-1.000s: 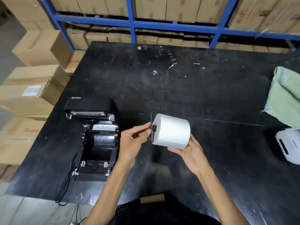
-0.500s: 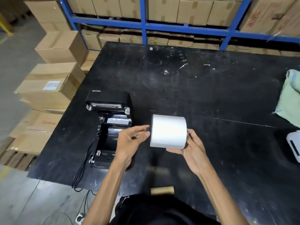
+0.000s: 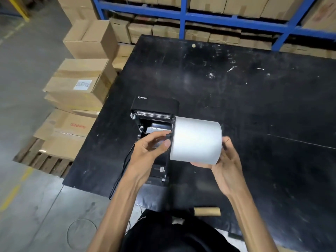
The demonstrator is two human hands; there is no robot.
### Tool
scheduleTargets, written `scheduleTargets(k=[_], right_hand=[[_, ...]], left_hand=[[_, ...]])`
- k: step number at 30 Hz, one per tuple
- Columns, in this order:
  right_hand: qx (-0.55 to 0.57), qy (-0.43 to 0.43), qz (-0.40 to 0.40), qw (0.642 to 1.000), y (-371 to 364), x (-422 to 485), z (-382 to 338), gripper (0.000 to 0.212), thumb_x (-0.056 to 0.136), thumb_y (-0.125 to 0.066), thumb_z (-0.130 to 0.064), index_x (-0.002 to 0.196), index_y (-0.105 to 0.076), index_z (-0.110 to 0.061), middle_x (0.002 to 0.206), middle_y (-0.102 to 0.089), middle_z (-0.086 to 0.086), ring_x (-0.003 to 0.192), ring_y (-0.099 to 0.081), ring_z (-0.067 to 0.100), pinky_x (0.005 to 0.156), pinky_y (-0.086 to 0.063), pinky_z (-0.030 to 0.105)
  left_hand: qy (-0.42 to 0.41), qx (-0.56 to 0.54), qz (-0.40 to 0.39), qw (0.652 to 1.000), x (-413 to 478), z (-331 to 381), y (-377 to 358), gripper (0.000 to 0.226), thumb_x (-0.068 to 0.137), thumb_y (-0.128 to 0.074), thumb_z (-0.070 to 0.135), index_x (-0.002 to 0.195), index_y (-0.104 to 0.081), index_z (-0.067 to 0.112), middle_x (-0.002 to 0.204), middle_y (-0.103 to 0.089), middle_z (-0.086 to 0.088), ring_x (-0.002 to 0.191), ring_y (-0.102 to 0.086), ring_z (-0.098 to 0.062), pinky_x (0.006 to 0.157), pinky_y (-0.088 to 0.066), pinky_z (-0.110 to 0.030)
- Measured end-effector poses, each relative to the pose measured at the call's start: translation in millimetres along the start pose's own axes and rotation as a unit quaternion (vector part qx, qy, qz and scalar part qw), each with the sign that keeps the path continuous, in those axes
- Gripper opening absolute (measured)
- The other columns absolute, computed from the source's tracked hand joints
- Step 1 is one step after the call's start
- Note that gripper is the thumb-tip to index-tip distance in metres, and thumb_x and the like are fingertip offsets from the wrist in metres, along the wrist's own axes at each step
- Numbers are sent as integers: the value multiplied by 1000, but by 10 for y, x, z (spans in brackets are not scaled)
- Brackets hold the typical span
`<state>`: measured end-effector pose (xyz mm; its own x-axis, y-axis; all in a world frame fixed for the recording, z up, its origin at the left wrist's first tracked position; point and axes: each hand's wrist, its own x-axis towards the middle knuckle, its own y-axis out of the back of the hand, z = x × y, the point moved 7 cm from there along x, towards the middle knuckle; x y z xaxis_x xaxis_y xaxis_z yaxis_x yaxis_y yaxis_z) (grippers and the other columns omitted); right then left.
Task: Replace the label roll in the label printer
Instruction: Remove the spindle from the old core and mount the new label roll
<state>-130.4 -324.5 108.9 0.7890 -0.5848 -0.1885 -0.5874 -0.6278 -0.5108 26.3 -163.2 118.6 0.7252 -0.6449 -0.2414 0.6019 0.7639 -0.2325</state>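
Above the bench's left edge, the right hand (image 3: 221, 167) cradles the label roll (image 3: 196, 140) while the left hand (image 3: 149, 151) pinches its spindle end (image 3: 168, 136); keep it level over the open printer (image 3: 154, 113).

- A warehouse or stockroom, seen around a scuffed black work table (image 3: 236, 99).
- Behind the table stands a blue steel rack (image 3: 183, 15) packed with brown cartons.
- Left of the table, taped cardboard boxes (image 3: 80, 84) are stacked on a wooden pallet (image 3: 41, 159) on a bare concrete floor (image 3: 27, 206) with yellow lines.
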Motion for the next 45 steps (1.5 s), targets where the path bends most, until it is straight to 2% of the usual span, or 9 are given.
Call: scheduleTargets(k=[3,9,14,21,29,34,38,43,45], right_hand=[[-1,-6,4,1000,-135,5,102,8,101,-49,-13,101,-57,-11,109,-54,18,98,-58,36,71,-55,68],[8,-36,8,999,-377,65,486,26,105,-40,-8,98,-63,-16,113,-69,5,100,-71,29,68,-57,65],[1,-73,8,997,-449,98,778,20,101,-44,-13,100,-64,-15,112,-69,5,100,-71,29,68,-57,65],[19,-116,13,993,-512,52,1048,26,104,-42,-12,98,-67,-19,116,-70,2,106,-70,27,70,-55,68],[-2,-152,7,988,-490,-236,1233,18,104,-44,-13,102,-62,-15,122,-64,7,109,-67,29,72,-56,67],[18,-148,10,989,-494,-382,1209,12,101,-43,-9,108,-54,-9,118,-57,11,102,-64,26,69,-59,56],[15,-130,5,991,-498,-407,1156,21,107,-35,0,106,-53,-9,109,-62,7,95,-64,23,66,-60,49],[29,-128,17,991,-469,-351,1203,20,107,-38,-5,109,-57,-12,118,-65,6,107,-63,29,72,-59,63],[39,-119,18,992,-467,-297,1221,18,106,-42,-7,117,-56,-10,123,-67,8,113,-66,32,71,-59,63]], left_hand=[[85,-108,-66,988,21,-111,136,35,82,-76,10,117,-74,12,109,-65,-18,99,-66,-19,100,-53,-46],[72,-137,-86,984,189,-269,529,33,86,-64,-5,119,-62,-6,123,-70,-10,110,-67,-18,91,-55,-24],[94,-128,-148,976,273,-431,819,33,86,-62,-16,118,-52,-11,142,-52,-19,131,-52,-33,113,-37,-47],[92,-133,-165,973,264,-503,1016,24,81,-62,-18,96,-55,-1,148,-44,-26,124,-52,-36,104,-41,-48],[103,-104,-184,972,-45,-590,1140,73,78,-72,-14,141,-43,11,141,-55,-11,111,-61,-28,95,-55,-37],[107,-108,-200,968,-204,-612,1135,95,75,-74,-16,157,-35,13,149,-47,-20,121,-46,-42,110,-27,-68],[101,-94,-227,964,-201,-518,1083,89,71,-74,-18,151,-43,5,150,-46,-24,127,-42,-44,109,-19,-76],[96,-7,-269,958,-101,-376,1070,74,77,-76,-12,144,-51,9,137,-58,-13,120,-56,-31,97,-55,-44],[92,28,-277,956,-35,-327,1080,72,81,-74,-12,145,-49,9,136,-58,-11,117,-58,-26,93,-56,-36]])
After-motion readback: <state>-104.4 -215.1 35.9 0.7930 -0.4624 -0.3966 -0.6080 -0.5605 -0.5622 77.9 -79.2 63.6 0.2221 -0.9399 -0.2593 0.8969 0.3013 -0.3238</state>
